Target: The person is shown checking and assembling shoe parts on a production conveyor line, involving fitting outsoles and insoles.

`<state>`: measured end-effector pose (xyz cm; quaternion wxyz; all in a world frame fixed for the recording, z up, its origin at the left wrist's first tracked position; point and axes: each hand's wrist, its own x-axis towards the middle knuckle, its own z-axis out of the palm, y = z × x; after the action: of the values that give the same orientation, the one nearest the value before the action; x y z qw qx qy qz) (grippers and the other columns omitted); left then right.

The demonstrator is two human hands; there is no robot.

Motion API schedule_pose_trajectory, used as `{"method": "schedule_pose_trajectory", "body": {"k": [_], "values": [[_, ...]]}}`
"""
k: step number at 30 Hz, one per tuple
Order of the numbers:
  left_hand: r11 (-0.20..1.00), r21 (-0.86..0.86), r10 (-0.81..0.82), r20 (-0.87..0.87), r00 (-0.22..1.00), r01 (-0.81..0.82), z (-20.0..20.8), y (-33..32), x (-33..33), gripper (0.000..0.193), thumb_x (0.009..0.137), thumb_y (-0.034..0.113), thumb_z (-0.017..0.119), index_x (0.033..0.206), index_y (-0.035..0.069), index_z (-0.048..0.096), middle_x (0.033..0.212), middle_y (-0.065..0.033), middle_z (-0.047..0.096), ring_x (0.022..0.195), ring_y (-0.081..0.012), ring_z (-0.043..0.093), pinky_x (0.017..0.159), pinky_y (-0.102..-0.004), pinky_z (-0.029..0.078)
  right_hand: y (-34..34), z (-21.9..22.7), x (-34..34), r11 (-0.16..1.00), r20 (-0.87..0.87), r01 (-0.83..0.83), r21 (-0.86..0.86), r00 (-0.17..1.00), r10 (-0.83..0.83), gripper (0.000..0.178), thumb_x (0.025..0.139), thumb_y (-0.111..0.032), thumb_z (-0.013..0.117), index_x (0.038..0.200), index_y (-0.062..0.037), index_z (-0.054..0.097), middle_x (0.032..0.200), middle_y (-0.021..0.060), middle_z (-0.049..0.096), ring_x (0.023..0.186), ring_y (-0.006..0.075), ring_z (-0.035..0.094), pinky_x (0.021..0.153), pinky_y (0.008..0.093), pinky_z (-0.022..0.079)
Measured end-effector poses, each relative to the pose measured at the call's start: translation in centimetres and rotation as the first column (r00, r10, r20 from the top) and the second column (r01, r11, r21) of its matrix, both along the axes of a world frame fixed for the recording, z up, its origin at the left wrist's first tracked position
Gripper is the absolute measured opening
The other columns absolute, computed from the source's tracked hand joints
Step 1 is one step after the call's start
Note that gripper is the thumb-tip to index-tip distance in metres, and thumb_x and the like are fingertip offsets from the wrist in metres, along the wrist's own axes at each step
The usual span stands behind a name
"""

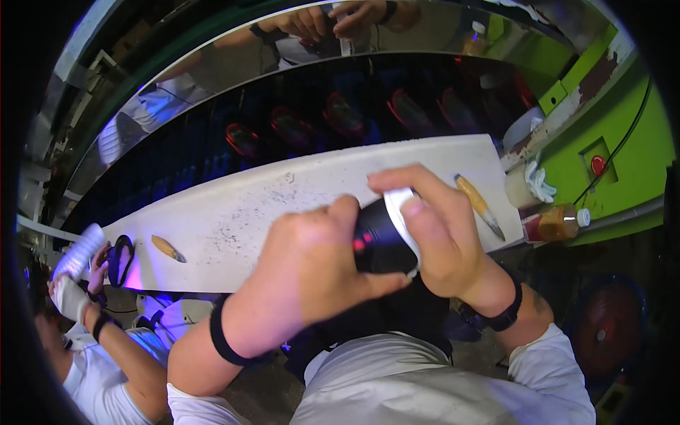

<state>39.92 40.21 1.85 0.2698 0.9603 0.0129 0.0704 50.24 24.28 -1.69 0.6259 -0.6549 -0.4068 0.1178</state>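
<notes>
In the head view, your left hand is curled around the left side of a black piece with a white rim, its thumb along the near edge. Your right hand is partly closed on the white rim from the right, thumb bent over it. The piece is held above the pale surface, near its near edge. To the right on that surface lies a wooden-handled tool; a second wooden-handled tool lies left. A capped bottle stands out at far right; a co-worker's gloved hand grips a whitish object at left.
</notes>
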Motion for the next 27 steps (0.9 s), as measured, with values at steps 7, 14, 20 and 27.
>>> {"method": "schedule_pose_trajectory", "body": {"k": [7, 14, 20, 27], "values": [[0.985, -0.162, -0.031, 0.177, 0.984, 0.06, -2.9, 4.3, 2.1, 0.068, 0.071, 0.056, 0.084, 0.096, -0.003, 0.062, 0.072, -0.0162, 0.065, 0.063, -0.0332, 0.067, 0.062, -0.0354, 0.054, 3.8, -2.5, 0.9, 0.934, -0.408, -0.119, 0.337, 0.875, 0.259, 0.101, 0.093, -0.08, 0.021, 0.158, -0.0031, 0.023, 0.148, 0.0215, 0.042, 0.138, 0.0295, 0.039, 0.118, 0.041, 0.024], [0.763, -0.639, -0.002, 0.151, 0.988, 0.1, -4.5, 7.4, -7.3, 0.086, 0.072, 0.053, 0.082, 0.137, 0.004, 0.054, 0.157, -0.0261, 0.031, 0.146, -0.0388, 0.032, 0.117, -0.0458, 0.028, 1.4, -9.1, -5.2, 0.987, 0.439, 0.097, -0.13, 0.898, -0.031, 0.092, 0.064, -0.023, 0.089, 0.144, -0.0087, 0.047, 0.122, 0.0185, 0.06, 0.102, 0.0381, 0.063, 0.087, 0.0437, 0.053], [0.901, -0.434, 0.053, 0.144, 0.988, 0.015, -5.9, 8.1, -11.8, 0.093, 0.067, 0.051, 0.087, 0.138, 0.006, 0.049, 0.151, -0.0244, 0.037, 0.135, -0.0399, 0.045, 0.113, -0.0486, 0.034, 1.5, -10.8, -5.0, 0.954, 0.241, -0.179, -0.241, 0.941, 0.237, 0.087, 0.067, -0.03, 0.089, 0.144, -0.0106, 0.051, 0.13, 0.0156, 0.063, 0.114, 0.0357, 0.064, 0.096, 0.0399, 0.053], [0.466, -0.881, 0.383, 0.279, 0.881, 0.077, -9.7, 7.5, -16.3, 0.098, 0.077, 0.037, 0.087, 0.149, 0.002, 0.031, 0.148, -0.0205, 0.041, 0.115, -0.0253, 0.059, 0.097, -0.0431, 0.053, -1.9, 10.3, 6.6, 0.978, 0.455, -0.208, 0.031, 0.874, 0.172, 0.088, 0.079, -0.031, 0.085, 0.15, -0.0059, 0.04, 0.144, 0.0166, 0.053, 0.127, 0.0284, 0.055, 0.111, 0.0425, 0.04]]}}
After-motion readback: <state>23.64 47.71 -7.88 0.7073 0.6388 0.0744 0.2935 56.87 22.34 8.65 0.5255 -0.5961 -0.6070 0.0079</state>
